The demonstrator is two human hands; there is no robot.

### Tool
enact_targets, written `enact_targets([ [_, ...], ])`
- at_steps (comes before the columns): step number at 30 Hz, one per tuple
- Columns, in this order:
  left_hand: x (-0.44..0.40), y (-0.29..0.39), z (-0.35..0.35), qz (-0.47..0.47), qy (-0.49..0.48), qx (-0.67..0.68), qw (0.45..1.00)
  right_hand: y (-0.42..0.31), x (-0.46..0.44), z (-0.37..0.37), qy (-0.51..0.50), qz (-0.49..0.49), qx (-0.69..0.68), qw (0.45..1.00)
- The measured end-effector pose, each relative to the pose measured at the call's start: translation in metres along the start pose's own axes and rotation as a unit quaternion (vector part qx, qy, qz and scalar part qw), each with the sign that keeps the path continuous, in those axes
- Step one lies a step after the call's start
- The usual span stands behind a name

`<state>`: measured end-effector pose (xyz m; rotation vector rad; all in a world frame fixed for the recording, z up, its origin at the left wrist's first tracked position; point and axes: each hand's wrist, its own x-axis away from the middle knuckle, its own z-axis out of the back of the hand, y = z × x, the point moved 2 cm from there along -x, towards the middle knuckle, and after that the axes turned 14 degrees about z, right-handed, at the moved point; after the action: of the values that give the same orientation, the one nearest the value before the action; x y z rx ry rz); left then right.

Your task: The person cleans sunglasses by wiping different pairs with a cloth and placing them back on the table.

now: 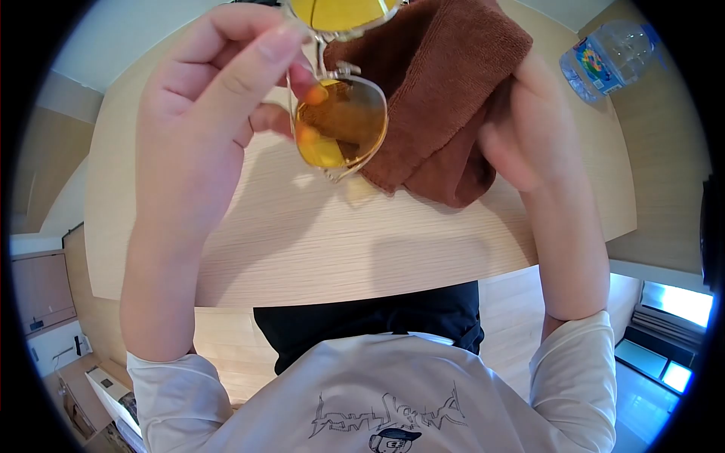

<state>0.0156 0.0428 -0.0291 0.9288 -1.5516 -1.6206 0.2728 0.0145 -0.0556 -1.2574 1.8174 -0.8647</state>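
- Brown, soft-looking cloth (445, 90) hangs in loose folds about the right hand (532, 136), above the tabletop (302, 257); it covers that hand's fingers, so I cannot tell how tightly they close.
- The left hand (200, 98) is clamped on the glasses (343, 124), thumb and fingers pinching the thin metal frame near the bridge.
- The glasses are raised over the tabletop, turned so that one yellow-tinted lens sits above the other; the upper one is cut off by the top of the view.
- Fingertips of the left hand show through the lower lens, and part of the cloth lies behind it.
- The two hands are well apart, with the glasses and the cloth between them.
- A clear plastic bottle (608, 60) with a blue, printed label is beyond the right hand, by the right side of the pale, wood-grained tabletop.
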Motion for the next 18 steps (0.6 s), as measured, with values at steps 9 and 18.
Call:
enact_targets([
  [9, 0.0, -0.004, -0.008, -0.063, -0.008, 0.022, 0.998, 0.003, 0.027, -0.032, -0.226, -0.16, 0.101, 0.956],
  [18, -0.001, -0.003, -0.006, -0.058, 0.009, 0.008, 0.998, -0.007, 0.027, -0.037, -0.271, -0.234, 0.12, 0.926],
])
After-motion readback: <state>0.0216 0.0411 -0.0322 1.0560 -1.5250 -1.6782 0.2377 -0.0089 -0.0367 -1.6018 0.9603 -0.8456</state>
